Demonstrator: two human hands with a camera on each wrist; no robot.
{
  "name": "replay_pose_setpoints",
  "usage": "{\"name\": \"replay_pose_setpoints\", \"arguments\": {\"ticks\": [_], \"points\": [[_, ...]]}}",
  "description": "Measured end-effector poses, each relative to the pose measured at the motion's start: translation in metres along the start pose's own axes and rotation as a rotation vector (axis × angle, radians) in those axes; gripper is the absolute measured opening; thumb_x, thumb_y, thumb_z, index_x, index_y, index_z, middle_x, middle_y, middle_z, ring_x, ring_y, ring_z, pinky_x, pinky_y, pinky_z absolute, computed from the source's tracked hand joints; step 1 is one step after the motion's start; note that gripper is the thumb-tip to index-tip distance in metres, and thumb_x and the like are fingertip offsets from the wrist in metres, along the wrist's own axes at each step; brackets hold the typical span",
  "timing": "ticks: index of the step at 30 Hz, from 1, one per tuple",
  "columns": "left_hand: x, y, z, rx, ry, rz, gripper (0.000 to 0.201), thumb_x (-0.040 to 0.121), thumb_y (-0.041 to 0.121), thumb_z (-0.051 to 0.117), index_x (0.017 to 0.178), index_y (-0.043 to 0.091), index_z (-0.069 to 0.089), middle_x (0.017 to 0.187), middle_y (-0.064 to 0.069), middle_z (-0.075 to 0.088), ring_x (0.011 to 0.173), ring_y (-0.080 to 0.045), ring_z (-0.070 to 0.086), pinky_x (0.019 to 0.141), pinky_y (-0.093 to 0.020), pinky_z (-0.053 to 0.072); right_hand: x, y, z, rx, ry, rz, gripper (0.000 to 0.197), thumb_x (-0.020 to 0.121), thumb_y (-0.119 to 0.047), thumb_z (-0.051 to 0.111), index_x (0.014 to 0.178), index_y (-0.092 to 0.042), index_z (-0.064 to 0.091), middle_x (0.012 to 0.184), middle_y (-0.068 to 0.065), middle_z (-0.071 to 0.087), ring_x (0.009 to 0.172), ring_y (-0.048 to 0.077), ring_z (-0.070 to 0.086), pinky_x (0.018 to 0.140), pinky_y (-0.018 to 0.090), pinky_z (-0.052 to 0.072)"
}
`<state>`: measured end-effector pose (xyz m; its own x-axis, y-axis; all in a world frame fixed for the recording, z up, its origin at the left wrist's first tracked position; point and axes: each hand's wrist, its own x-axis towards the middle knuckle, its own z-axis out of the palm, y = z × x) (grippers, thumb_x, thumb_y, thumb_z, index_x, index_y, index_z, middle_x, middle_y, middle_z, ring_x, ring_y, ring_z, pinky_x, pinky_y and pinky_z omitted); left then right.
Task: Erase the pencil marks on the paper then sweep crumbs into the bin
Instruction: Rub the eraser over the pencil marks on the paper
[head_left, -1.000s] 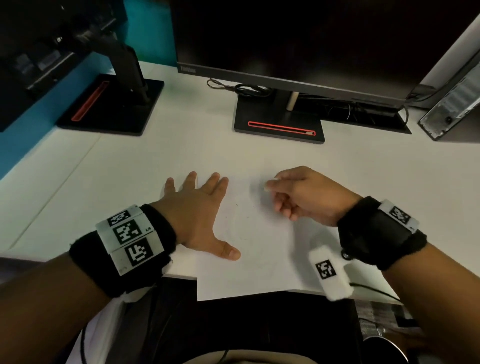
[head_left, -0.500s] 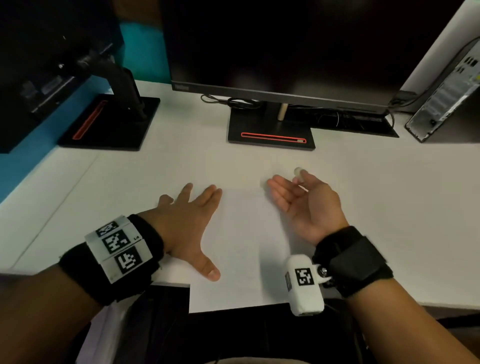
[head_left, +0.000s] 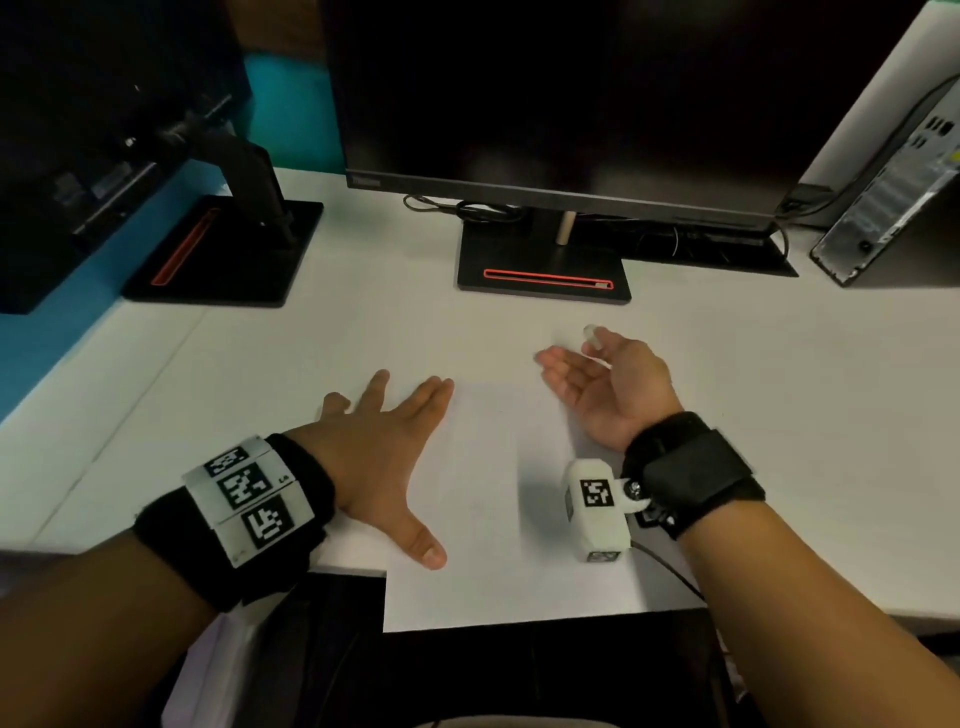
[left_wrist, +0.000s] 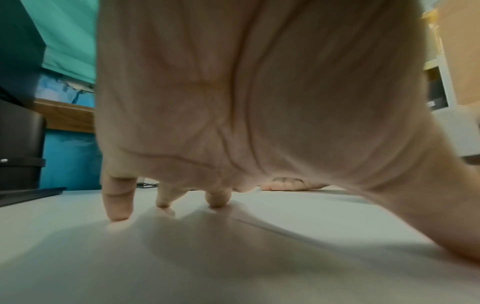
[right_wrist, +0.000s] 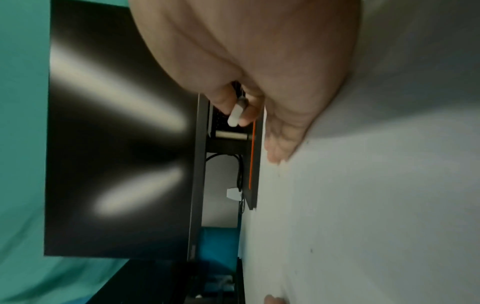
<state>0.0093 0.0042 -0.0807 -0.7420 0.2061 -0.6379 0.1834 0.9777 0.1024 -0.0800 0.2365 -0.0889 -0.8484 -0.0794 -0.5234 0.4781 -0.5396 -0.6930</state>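
A white sheet of paper (head_left: 483, 499) lies on the white desk (head_left: 779, 415), its near edge hanging over the desk's front. My left hand (head_left: 389, 457) lies flat with spread fingers on the sheet's left edge; in the left wrist view its fingertips (left_wrist: 116, 214) press the surface. My right hand (head_left: 597, 384) stands on its little-finger side at the sheet's top right corner, palm facing left. Thumb and forefinger pinch a small white eraser (head_left: 592, 333), also seen as the eraser (right_wrist: 235, 115). A few tiny dark specks (right_wrist: 311, 250) dot the surface. No bin is in view.
A black monitor on a stand (head_left: 543, 275) with a red slot rises behind the paper, cables at its base. A second monitor stand (head_left: 223, 254) sits at the back left. A computer tower (head_left: 893, 197) leans at the back right. Below the desk edge it is dark.
My right hand has lifted the eraser off the sheet and turned from palm-down to standing on its edge. Faint marks seen a second ago no longer show. My left hand stays flat.
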Motion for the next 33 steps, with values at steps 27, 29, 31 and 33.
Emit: {"name": "replay_pose_setpoints", "arguments": {"ticks": [27,29,31,33], "points": [[-0.006,0.012,-0.008,0.018,-0.029,-0.056,0.162,0.051,0.083,0.077,0.149,0.023,-0.037,0.166,0.007,-0.02,0.149,-0.033,-0.027,0.121,-0.06,0.003,0.0,0.031,0.021,-0.092,-0.247,0.227,0.025,0.107,-0.025,0.042,0.104,-0.006,0.058,0.113,0.024,0.066,0.108,0.036,0.068,0.099,0.043,0.053],[-0.005,0.01,-0.008,0.02,-0.032,-0.048,0.163,0.05,0.085,0.076,0.148,0.023,-0.039,0.165,0.008,-0.024,0.149,-0.033,-0.028,0.121,-0.061,0.002,0.01,0.014,0.015,0.077,-0.074,0.034,0.02,0.106,-0.021,0.044,0.093,-0.012,0.056,0.118,0.021,0.063,0.108,0.035,0.068,0.102,0.044,0.053],[-0.004,0.009,-0.007,0.039,-0.028,-0.035,0.162,0.049,0.088,0.073,0.147,0.026,-0.04,0.162,0.01,-0.03,0.149,-0.035,-0.027,0.12,-0.062,0.002,0.0,0.005,0.007,0.096,-0.051,0.039,0.024,0.106,-0.022,0.045,0.088,-0.011,0.055,0.121,0.022,0.067,0.111,0.036,0.069,0.098,0.043,0.056],[-0.002,0.008,-0.008,0.06,-0.033,-0.032,0.161,0.049,0.089,0.072,0.147,0.029,-0.041,0.16,0.011,-0.036,0.149,-0.038,-0.026,0.12,-0.063,0.004,-0.026,0.01,0.003,-0.046,-0.179,0.192,0.028,0.107,-0.026,0.045,0.087,-0.008,0.055,0.119,0.028,0.07,0.107,0.038,0.072,0.087,0.041,0.062]]}}
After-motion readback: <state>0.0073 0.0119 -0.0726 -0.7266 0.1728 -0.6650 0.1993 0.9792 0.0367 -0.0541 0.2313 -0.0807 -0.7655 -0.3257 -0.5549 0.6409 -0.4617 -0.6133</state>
